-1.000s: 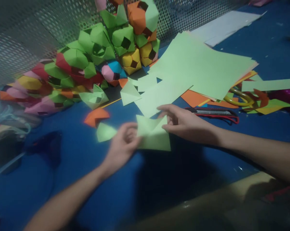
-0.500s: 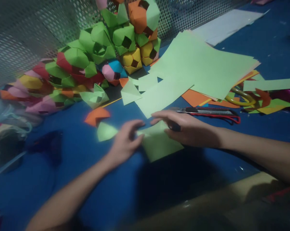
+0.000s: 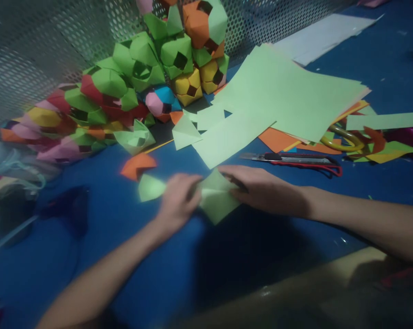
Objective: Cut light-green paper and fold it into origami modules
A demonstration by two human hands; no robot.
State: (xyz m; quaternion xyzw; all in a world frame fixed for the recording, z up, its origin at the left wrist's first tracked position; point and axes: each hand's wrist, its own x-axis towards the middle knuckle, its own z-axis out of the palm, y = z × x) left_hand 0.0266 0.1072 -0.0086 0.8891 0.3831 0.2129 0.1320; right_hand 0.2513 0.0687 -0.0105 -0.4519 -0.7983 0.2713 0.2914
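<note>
Between my two hands is a small piece of pale green paper (image 3: pixel 217 201), creased across its middle, with a corner pointing toward me. My left hand (image 3: pixel 179 194) pinches its left corner between thumb and fingers. At the right corner, my right hand (image 3: pixel 261 185) grips the paper the same way, fingers curled over it. Left of my left hand lies a small folded green paper piece (image 3: pixel 151 188), and an orange folded piece (image 3: pixel 138 166) sits just behind that. Beyond my right hand rests a red and black utility knife (image 3: pixel 295 160), its blade pointing left.
Large pale green sheets (image 3: pixel 281 91) are stacked at the back, with orange scraps (image 3: pixel 278 139) under them. Many-coloured folded paper balls (image 3: pixel 137 64) are piled against a perforated metal panel (image 3: pixel 72 36). Yellow scissor handles (image 3: pixel 343 139) show at the right. A dark blue object (image 3: pixel 67 208) lies left.
The green paper has been drawn up and folded into a narrower shape with a crease. My right hand has closed on its right corner and shifted slightly down, uncovering the knife's blade.
</note>
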